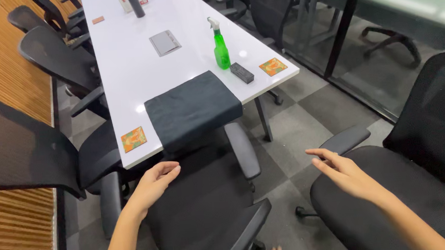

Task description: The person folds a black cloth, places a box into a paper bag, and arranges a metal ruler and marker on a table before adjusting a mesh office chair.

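Observation:
My left hand (152,184) hovers with fingers loosely curled over the seat of a black office chair (206,194), just below the table's near edge, holding nothing. My right hand (340,171) is spread open above the seat of a second black chair (395,201) at the right, close to its armrest (344,139). A dark folded cloth (192,109) lies on the white table (130,69) and hangs over its near edge. Behind the cloth stand a green spray bottle (221,49) and a small black block (242,72).
Orange patterned coasters (133,138) (272,66) lie at the table's near corners. A grey flap (164,42) is set into the tabletop. More black chairs (56,58) line the left side by a wooden slatted wall (5,82). A glass partition with a black post (343,25) stands at the right.

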